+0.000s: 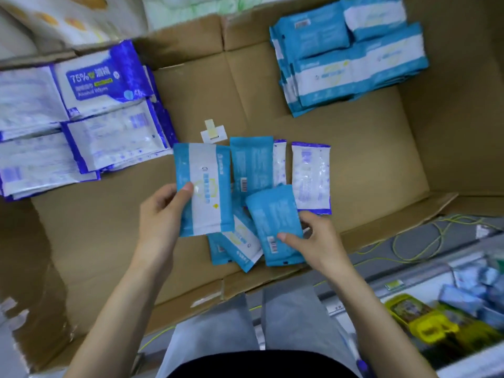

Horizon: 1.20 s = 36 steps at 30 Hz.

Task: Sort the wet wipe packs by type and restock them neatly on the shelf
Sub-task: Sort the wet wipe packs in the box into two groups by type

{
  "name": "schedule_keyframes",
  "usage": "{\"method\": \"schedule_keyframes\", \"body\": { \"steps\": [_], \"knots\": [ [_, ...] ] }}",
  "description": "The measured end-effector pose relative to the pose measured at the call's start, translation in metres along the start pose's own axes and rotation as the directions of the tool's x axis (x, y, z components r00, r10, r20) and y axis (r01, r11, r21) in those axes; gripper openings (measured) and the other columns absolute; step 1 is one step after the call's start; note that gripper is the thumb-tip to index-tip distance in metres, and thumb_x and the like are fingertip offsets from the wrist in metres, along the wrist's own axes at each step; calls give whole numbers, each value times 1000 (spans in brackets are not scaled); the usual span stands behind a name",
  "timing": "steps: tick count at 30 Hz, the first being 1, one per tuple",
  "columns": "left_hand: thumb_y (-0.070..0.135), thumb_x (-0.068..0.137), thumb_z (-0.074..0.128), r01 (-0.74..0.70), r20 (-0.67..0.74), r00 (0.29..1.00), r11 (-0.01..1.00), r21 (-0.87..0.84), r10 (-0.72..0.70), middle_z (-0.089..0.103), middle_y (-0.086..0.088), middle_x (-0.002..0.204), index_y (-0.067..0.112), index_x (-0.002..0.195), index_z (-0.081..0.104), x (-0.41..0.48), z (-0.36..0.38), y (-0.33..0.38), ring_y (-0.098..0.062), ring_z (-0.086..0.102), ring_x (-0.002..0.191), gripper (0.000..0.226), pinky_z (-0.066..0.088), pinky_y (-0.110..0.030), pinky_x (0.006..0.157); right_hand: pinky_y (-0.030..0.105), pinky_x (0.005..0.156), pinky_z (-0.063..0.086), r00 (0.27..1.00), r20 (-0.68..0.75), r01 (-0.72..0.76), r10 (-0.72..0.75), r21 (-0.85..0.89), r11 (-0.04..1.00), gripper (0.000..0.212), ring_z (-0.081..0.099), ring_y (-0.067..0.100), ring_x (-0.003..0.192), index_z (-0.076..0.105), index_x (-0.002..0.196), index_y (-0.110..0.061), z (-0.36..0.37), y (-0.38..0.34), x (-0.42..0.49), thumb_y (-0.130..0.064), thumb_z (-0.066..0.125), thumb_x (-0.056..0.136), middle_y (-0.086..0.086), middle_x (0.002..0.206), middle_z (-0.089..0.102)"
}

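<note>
Left hand pinching blue pack, long side toward 12 o'clock; right hand gripping second pack, leaning toward 11 o'clock.

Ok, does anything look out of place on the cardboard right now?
Two things. In the middle pile, two purple-edged white packs lie among the light blue packs, so that pile is mixed. A loose white tab lies alone on the cardboard just above it.
</note>
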<state>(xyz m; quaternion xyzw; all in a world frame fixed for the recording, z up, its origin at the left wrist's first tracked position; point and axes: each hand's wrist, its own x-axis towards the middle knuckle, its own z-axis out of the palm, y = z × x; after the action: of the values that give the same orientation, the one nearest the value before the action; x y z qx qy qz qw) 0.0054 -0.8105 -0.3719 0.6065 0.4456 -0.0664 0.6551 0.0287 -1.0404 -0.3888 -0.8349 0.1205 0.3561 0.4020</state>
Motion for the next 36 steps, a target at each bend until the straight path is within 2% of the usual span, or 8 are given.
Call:
{"method": "schedule_keyframes", "body": {
  "steps": [6,10,15,18,22,26,31,36],
  "knots": [
    [3,90,59,-29,79,996,986,-167,43,72,-6,99,16,104,54,15,50,50,-20,71,80,21,54,-23,58,19,51,49,983,-98,-51,155,669,742,11,67,9,68,65,100,-9,-85,-50,44,-7,59,91,3,88,72],
    [0,89,59,-44,79,995,969,-243,65,72,-9,105,6,124,49,36,103,84,-20,72,83,37,55,-21,62,21,56,54,970,-153,13,187,806,592,7,67,12,76,62,95,-16,-146,-78,98,-11,62,90,1,92,72],
    [4,92,56,73,108,994,904,-422,-30,70,-12,104,5,121,55,73,192,116,-14,71,73,29,54,-19,60,23,54,56,965,-60,-53,255,909,414,14,68,18,80,58,103,-9,-199,-105,168,-10,63,90,8,90,69],
    [-1,90,58,151,100,988,840,-520,-116,66,-14,94,0,111,55,96,237,129,-16,67,72,22,56,-20,60,25,54,58,967,-19,-84,254,918,387,4,64,18,75,55,92,-6,-217,-118,202,-8,54,95,8,67,70],
    [-7,89,57,128,73,992,827,-548,-105,65,-16,101,3,99,55,116,274,135,-22,67,87,14,59,-24,71,28,58,59,977,-59,-39,205,896,442,11,66,19,79,57,103,-4,-231,-126,235,-2,56,93,11,88,69],
    [-8,86,60,135,9,987,814,-565,-158,63,-21,114,-2,112,52,125,290,134,-29,66,100,28,58,-28,75,32,68,60,971,-80,-46,223,860,509,16,67,20,80,57,105,0,-232,-137,252,0,61,89,13,90,66],
    [-4,79,72,120,-161,965,892,-437,-208,67,-22,101,-6,100,59,129,306,138,-25,70,78,25,58,-24,58,25,61,59,962,-125,-65,243,760,647,10,67,15,62,56,87,-2,-232,-136,259,-8,65,89,10,76,65],
    [9,86,69,57,-64,996,998,-18,-58,65,-11,61,-2,92,60,125,300,149,-10,63,42,16,55,-23,46,18,44,50,956,-208,-36,206,617,786,23,60,6,40,55,72,-7,-232,-129,265,-17,67,89,0,46,61]
  ]
}}
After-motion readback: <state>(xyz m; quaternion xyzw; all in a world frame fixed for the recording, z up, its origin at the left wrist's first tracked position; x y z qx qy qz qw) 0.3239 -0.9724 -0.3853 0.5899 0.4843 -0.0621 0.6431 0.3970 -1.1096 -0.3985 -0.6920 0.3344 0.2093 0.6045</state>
